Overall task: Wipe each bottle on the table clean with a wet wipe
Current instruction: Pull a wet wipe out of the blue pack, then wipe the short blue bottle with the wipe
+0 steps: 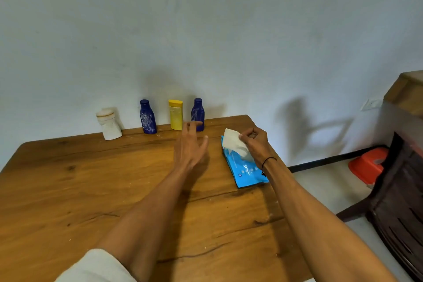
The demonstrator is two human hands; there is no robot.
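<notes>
Right hand: the right hand pinches a white wipe between thumb and fingers, right of centre in the frame, just above the blue wipe pack; the lower end of the wipe seems to sit at the pack's opening, likely half drawn out.
Left hand: the left hand has loose, spread fingers and grips nothing; it reaches toward the row, probably to fetch a bottle for wiping.
Bottles: a white bottle, a blue bottle, a yellow bottle and a second blue bottle stand upright in a line along the table's far edge, centre of the frame, against the wall, apart from one another.
Nearest bottle: the second blue one, just beyond the left fingertips.
</notes>
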